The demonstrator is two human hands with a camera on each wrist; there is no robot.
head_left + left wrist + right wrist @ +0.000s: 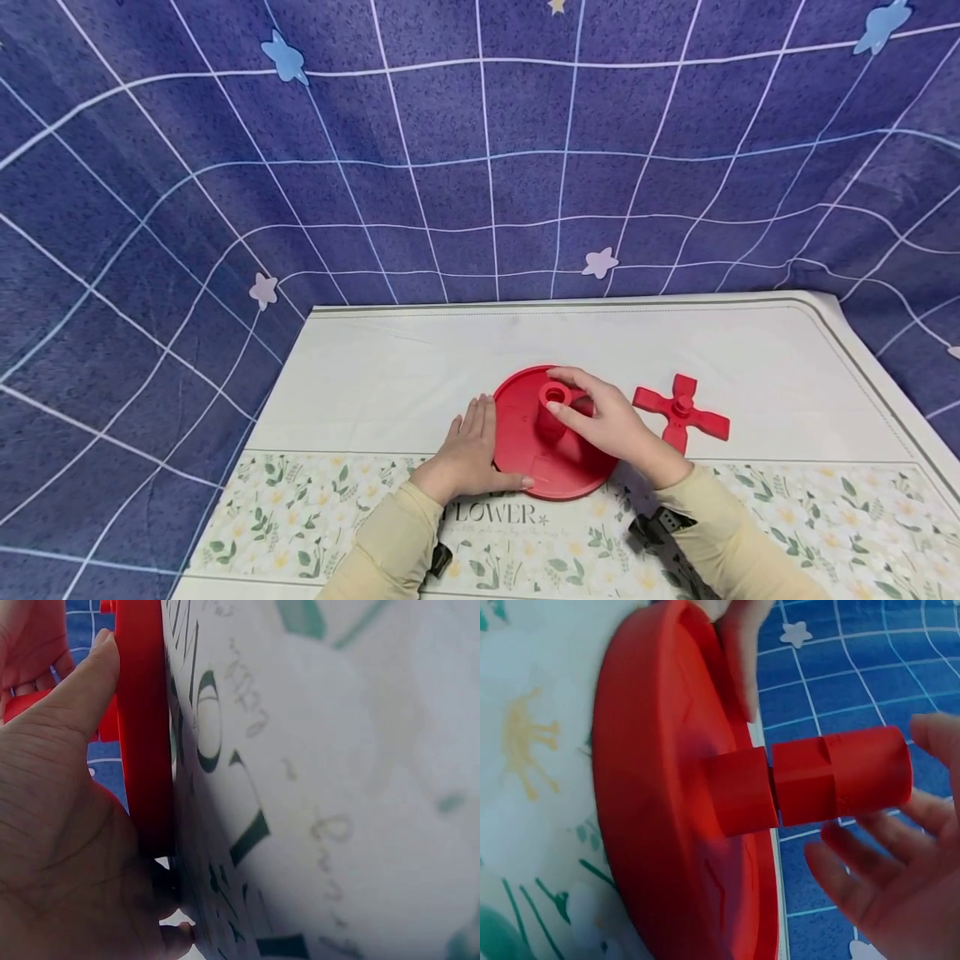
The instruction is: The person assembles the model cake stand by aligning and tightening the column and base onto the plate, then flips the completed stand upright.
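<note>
Head view, dish: the red dish (517,442) is set flat on the table (390,375), its rim touched by the left hand (468,458), fingers straight.
Head view, tube: the red tube (551,427) is stood upright on the dish, flanked by the right hand (611,423).
Head view, cross: a four-armed red piece (682,407) is seen rightward.
Left wrist, rim: overlapped by the thumb.
Right wrist, tube end: fingers held wide around it; contact cannot be told.

A curtained space, in which room I cannot tell: starry blue cloth (450,108) hangs on 3 sides of the table (405,358).
</note>
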